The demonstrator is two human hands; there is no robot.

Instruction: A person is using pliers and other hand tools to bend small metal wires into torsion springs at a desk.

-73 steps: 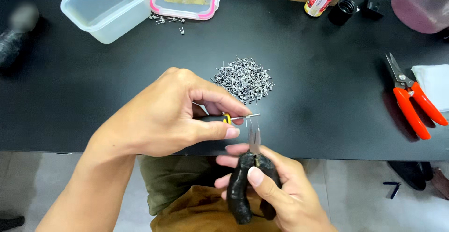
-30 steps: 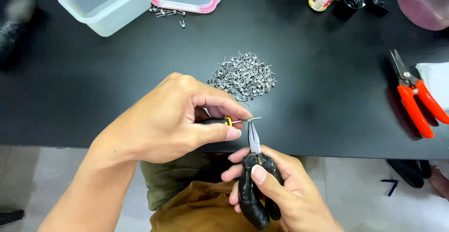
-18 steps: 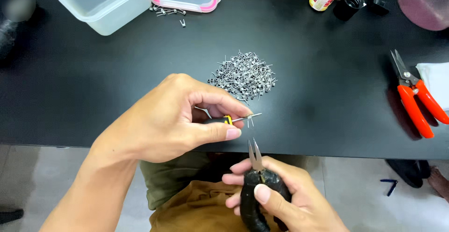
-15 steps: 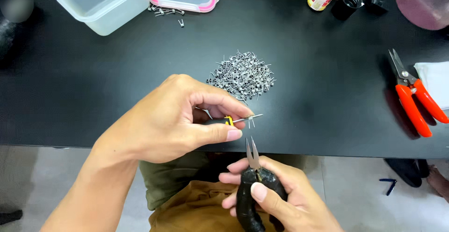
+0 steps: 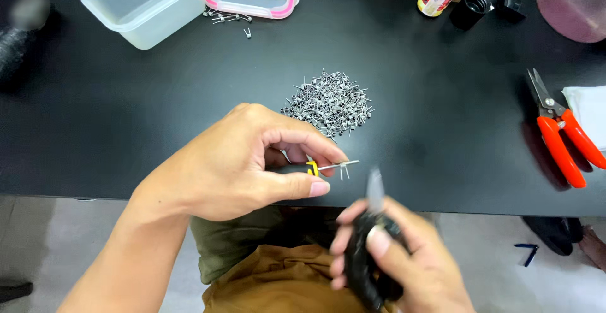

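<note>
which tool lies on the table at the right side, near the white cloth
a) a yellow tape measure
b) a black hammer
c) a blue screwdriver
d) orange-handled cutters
d: the orange-handled cutters lie on the black table at the right, beside the white cloth, far from the left hand and the right hand.

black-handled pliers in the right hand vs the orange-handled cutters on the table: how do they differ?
The black-handled pliers are gripped in the right hand below the table edge; the orange-handled cutters lie untouched on the black table, far right. The pliers' tip points up toward the small wire coil on the rod held by the left hand; the cutters' blades point away. The pliers are motion-blurred, the cutters sharp. Both are two-handled hand tools.
</note>
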